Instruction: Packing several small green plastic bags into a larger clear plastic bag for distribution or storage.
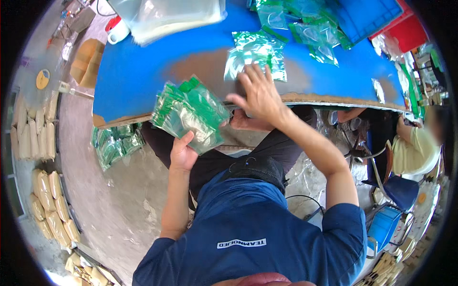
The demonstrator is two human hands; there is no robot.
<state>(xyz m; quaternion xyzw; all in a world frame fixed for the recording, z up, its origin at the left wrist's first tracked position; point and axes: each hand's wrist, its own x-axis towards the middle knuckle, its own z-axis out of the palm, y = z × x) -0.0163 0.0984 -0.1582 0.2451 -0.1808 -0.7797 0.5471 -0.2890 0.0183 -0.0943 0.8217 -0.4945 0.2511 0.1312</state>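
Observation:
My left hand grips a thick stack of clear plastic packets with green tops, held at the near edge of the blue table. My right hand lies flat on the table edge with its fingers spread, fingertips touching a loose pile of the same green packets. It holds nothing that I can see. More green packets are scattered farther back on the table.
A heap of green packets lies on the concrete floor under the table's left end. Clear plastic bags and a white mug sit at the far left. Red and blue trays stand far right. Another person sits to the right. Tan sacks line the left.

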